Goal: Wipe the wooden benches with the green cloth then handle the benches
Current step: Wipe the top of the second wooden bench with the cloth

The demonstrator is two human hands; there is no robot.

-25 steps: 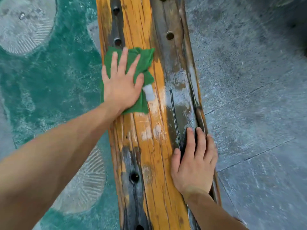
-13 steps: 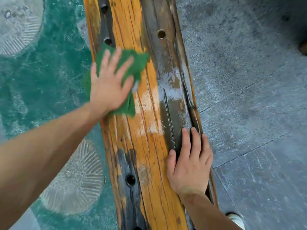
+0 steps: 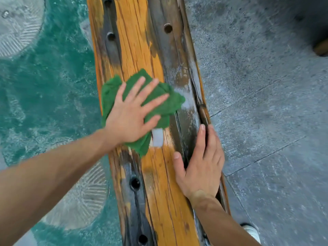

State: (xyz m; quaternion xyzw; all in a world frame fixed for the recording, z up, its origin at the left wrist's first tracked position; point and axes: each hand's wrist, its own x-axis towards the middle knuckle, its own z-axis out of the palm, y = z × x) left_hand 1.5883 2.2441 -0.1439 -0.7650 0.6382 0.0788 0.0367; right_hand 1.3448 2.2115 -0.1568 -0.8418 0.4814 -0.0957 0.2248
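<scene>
A long wooden bench (image 3: 134, 41) with worn orange varnish, dark weathered streaks and several bolt holes runs from top to bottom of the head view. My left hand (image 3: 131, 110) lies flat with spread fingers on the green cloth (image 3: 166, 102), pressing it onto the middle of the bench. A white label (image 3: 157, 137) hangs from the cloth's near edge. My right hand (image 3: 200, 162) rests flat on the bench's right side, fingers straight, just below the cloth. The wood right of the cloth looks wet and shiny.
Teal painted ground with pale round shell-patterned patches (image 3: 79, 197) lies left of the bench. Grey paving slabs (image 3: 266, 103) lie to the right. A shoe tip (image 3: 251, 231) shows at the bottom right, and a brown object (image 3: 321, 47) sits at the right edge.
My left hand has slid the cloth from the bench's left edge rightward and toward me, across the orange middle. My right hand has stayed pressed flat on the right side.
</scene>
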